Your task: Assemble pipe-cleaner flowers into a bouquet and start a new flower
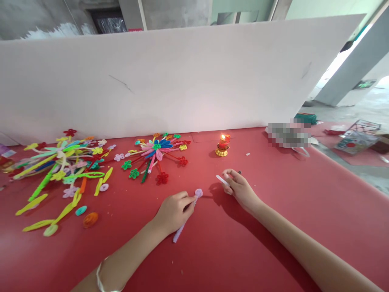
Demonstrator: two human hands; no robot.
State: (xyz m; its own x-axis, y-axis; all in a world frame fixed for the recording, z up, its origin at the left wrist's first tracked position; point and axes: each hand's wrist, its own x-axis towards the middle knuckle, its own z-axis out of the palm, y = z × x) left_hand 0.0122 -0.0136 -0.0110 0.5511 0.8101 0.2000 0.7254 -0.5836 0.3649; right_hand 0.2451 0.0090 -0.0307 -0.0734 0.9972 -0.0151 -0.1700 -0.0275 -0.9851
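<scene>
My left hand (174,211) is closed around a lilac pipe cleaner (182,229) whose top end is coiled into a small round loop (198,192). The stem trails back below my fingers onto the red table (273,211). My right hand (240,187) pinches a short white stick (221,180) just right of the loop, a little apart from it. A small lit candle (223,142) in a gold holder stands beyond both hands.
Finished pipe-cleaner flowers lie in a bunch (158,156) at centre and a larger heap (67,162) at left, with loose coils (90,219) near the front. A white board (182,77) walls the table's far edge. Clutter (355,140) sits at the right.
</scene>
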